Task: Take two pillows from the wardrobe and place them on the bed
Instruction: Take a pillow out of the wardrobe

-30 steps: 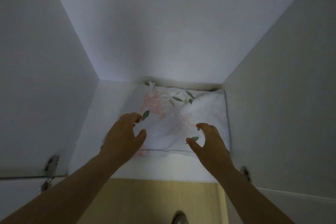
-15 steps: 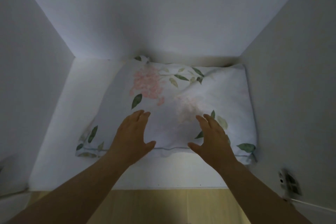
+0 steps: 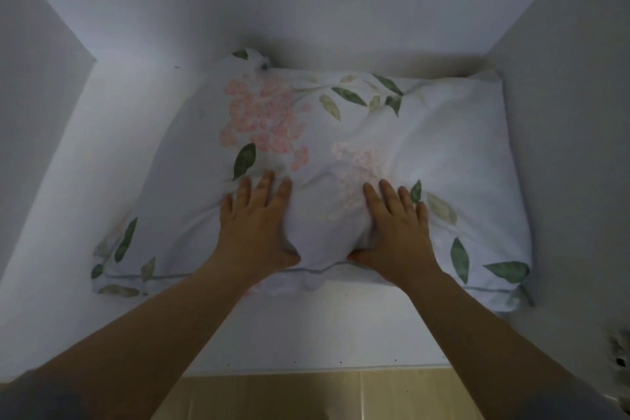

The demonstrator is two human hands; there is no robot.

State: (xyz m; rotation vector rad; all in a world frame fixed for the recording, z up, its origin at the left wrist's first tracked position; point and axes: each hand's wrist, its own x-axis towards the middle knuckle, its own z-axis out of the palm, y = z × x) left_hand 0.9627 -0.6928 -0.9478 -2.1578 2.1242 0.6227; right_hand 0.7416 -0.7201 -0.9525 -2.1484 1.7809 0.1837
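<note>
Now down on pillow (image 3: 341,160), no longer hovering: left hand (image 3: 254,232) and right hand (image 3: 395,232), each grip flat, splayed, thumbs hooked at front edge, fabric bunched between. Still on wardrobe shelf (image 3: 289,327), against right wall. Likely about to pull out.

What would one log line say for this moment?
stage: grasping first pillow | left hand: on floral pillow | right hand: on pillow | pillow: on wardrobe shelf

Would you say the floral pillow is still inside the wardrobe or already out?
Inside: the pillow lies flat on the wardrobe shelf, with both hands pressed on its front.
</note>
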